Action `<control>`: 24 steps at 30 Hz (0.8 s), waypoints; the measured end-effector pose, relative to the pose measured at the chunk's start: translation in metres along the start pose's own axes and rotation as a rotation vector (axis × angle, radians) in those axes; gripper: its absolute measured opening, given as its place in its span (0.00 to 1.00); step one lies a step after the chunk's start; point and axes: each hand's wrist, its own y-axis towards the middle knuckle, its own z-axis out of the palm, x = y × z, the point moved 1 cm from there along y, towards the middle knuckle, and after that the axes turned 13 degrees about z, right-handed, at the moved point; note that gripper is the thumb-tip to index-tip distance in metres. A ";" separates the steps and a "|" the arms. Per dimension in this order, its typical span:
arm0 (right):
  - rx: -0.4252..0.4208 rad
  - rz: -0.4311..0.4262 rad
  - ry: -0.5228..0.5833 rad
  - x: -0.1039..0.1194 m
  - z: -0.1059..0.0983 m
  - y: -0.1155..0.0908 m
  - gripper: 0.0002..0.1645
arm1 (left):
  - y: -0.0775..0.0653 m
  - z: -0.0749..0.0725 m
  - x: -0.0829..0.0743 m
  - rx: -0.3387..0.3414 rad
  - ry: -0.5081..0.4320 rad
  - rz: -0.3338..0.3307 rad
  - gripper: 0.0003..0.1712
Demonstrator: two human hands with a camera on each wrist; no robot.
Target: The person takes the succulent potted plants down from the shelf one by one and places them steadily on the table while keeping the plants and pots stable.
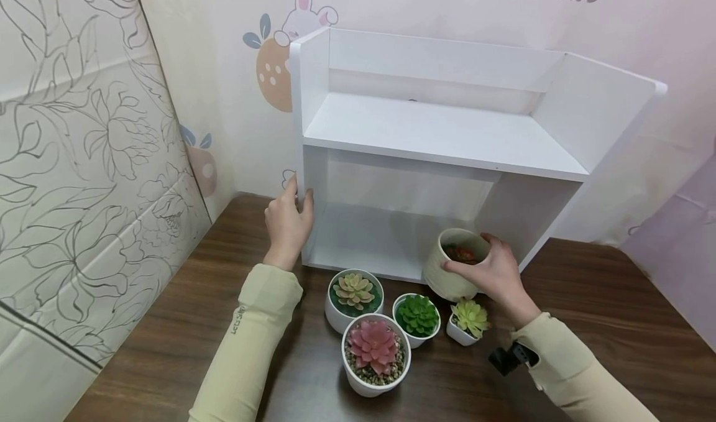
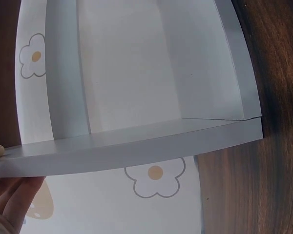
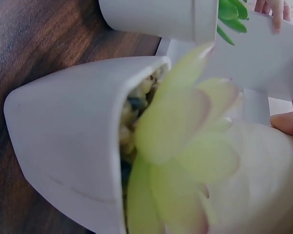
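A white two-tier shelf [image 1: 442,130] stands on the wooden table against the wall. My left hand [image 1: 288,223] pinches the front edge of its left side panel [image 2: 112,153], thumb on the inner face and fingers outside. My right hand [image 1: 498,270] grips a cream ceramic pot [image 1: 444,276] by its rim, thumb at the front and fingers at the right side. The pot tilts at the front edge of the lower shelf board, a reddish succulent [image 1: 460,254] showing inside it. Just below it sits a small white pot with a yellow-green succulent [image 1: 470,318], large in the right wrist view.
In front of the shelf are a white pot with a pale succulent [image 1: 354,291], a pot with a pink succulent [image 1: 375,347] and one with a green succulent [image 1: 417,315]. A panel with flower drawings [image 1: 100,136] stands at the left.
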 end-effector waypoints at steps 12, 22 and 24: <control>-0.007 -0.010 0.023 0.007 -0.004 -0.011 0.64 | -0.001 0.000 0.001 0.018 0.005 -0.016 0.22; -0.007 -0.017 0.028 0.010 -0.008 -0.019 0.64 | 0.000 0.000 0.000 0.029 0.006 -0.028 0.22; -0.009 -0.026 0.030 0.010 -0.009 -0.020 0.64 | 0.000 0.000 0.000 0.030 0.008 -0.027 0.22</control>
